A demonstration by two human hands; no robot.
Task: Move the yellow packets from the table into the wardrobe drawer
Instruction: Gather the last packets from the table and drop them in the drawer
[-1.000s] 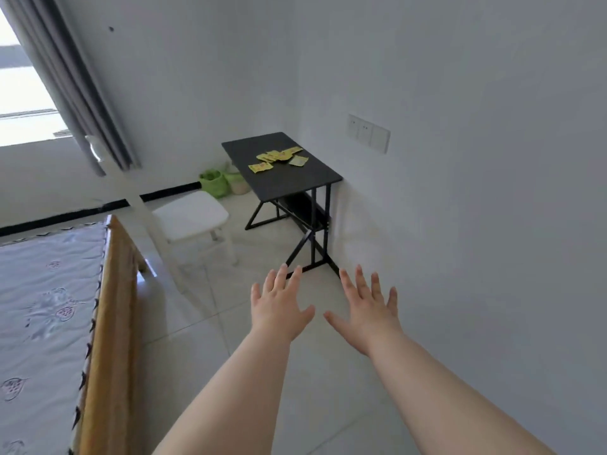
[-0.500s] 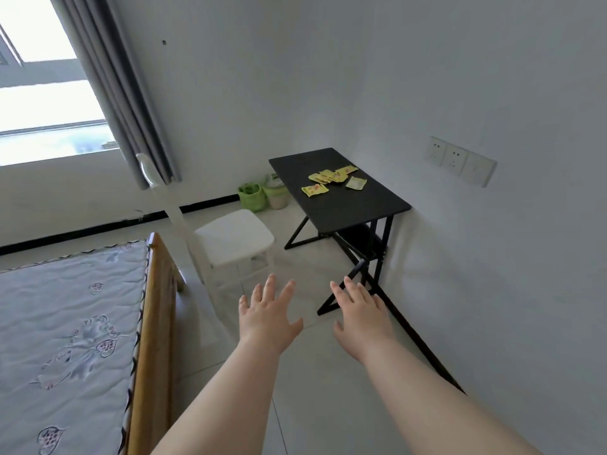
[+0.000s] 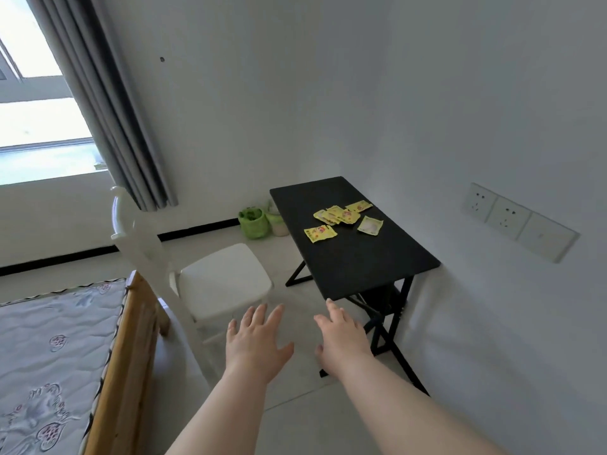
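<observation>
The black table [image 3: 361, 267] stands in the room's corner, its right long edge close along the white wall and its far short edge near the back wall. The yellow packets [image 3: 340, 215] lie on the table's far half. Most overlap in a loose heap, a lone packet [image 3: 320, 233] sits just nearer toward the table's left edge, and a paler packet [image 3: 370, 224] lies just beside the heap on the wall side. From them the dark top stretches to the table's near edge. Left of the table stands a white chair [image 3: 223, 277], with a strip of pale floor between the two, and a wooden-framed bed [image 3: 131, 339] lies farther left. The left hand [image 3: 254, 348] and right hand [image 3: 341, 339] hang over the floor just short of the table's near edge, fingers straight and spread, holding nothing. The packets carry red print too small to read. Wall sockets [image 3: 519, 221] sit above the table's right edge.
</observation>
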